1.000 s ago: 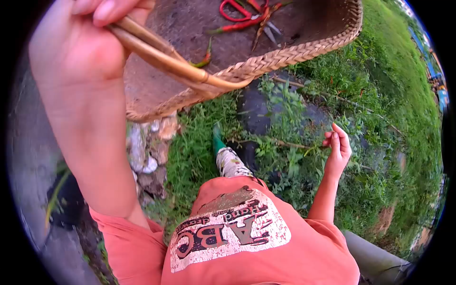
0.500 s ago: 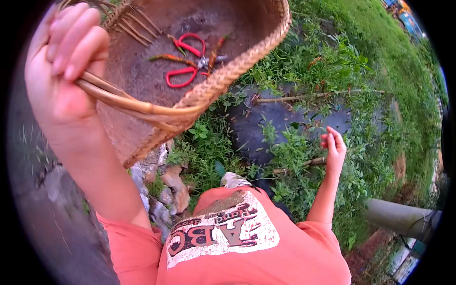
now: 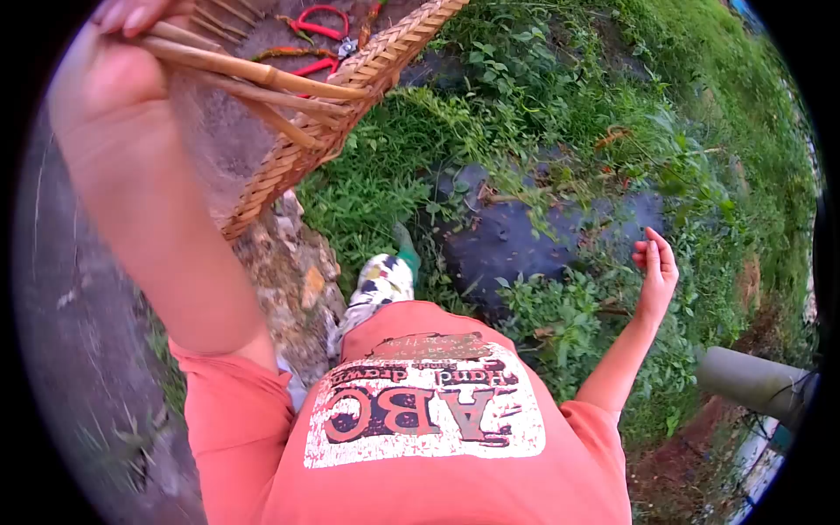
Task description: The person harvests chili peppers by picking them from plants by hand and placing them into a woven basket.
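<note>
My left hand (image 3: 122, 66) is closed round the bamboo handle of a woven basket (image 3: 385, 66) at the upper left. Inside the basket lie red-handled scissors (image 3: 347, 48) with short metal blades. Several thin reddish chilli peppers, one of them a dark red and green chilli pepper (image 3: 289, 52), lie about the scissors. The basket's far side is cut off by the top of the view. My right hand (image 3: 658, 262) hangs out to the right above leafy plants, its fingers loosely bent and partly apart. Nothing shows in it.
Black plastic sheeting (image 3: 516, 241) covers ground among green plants (image 3: 560, 315). Rough stones (image 3: 293, 280) edge a grey path (image 3: 87, 306) on the left. A green boot (image 3: 408, 252) shows below patterned trousers (image 3: 381, 284). A grey pipe (image 3: 748, 381) juts in at the right.
My left hand and the basket have shifted up in view, so less of the basket's inside shows. My right hand has moved slightly right. The ground has shifted and a leg has come forward.
</note>
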Demonstrator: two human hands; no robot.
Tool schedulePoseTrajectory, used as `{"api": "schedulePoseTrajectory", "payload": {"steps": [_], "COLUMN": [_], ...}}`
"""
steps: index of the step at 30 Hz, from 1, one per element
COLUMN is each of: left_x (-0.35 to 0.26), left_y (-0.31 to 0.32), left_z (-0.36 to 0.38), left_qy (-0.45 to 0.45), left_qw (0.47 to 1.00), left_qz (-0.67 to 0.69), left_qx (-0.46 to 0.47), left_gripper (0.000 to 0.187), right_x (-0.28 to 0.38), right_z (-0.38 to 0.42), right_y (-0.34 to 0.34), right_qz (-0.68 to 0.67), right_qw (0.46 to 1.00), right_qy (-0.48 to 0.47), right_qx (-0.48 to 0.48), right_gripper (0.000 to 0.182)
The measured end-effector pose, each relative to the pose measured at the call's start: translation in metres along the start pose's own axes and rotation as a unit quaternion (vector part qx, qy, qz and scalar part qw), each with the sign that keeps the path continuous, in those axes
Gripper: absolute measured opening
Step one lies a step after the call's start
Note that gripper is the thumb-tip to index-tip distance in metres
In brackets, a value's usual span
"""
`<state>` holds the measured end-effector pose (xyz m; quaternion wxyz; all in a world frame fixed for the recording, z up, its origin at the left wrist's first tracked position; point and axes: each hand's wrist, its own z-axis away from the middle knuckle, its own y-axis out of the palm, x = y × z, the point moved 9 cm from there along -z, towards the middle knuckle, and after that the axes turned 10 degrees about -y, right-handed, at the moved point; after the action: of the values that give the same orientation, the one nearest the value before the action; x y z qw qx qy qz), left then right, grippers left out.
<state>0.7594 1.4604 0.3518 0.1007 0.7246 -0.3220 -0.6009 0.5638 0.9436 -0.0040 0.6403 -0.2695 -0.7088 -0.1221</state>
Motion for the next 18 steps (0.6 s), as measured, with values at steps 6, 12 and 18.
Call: {"api": "schedulePoseTrajectory", "payload": {"steps": [6,12,18], "left_x": [0.048,0.053,0.062], "left_y": [-0.073,-0.129,-0.18], "left_z": [-0.09,-0.177,-0.213], "left_qy": [0.015,-0.034,-0.033], "left_qw": [0.999,0.996,0.998], "left_qz": [0.041,0.035,0.021], "left_qx": [0.015,0.079,0.043], "left_gripper": [0.032,0.029,0.03], "right_x": [-0.05,-0.076,-0.097], "right_z": [-0.028,-0.076,-0.092], "right_y": [0.031,0.055,0.083], "right_qz": [0.035,0.033,0.062], "right_qw": [0.995,0.98,0.971], "right_qy": [0.045,0.108,0.161], "right_qx": [-0.086,-0.162,-0.168], "right_gripper": [0.023,0.024,0.024]}}
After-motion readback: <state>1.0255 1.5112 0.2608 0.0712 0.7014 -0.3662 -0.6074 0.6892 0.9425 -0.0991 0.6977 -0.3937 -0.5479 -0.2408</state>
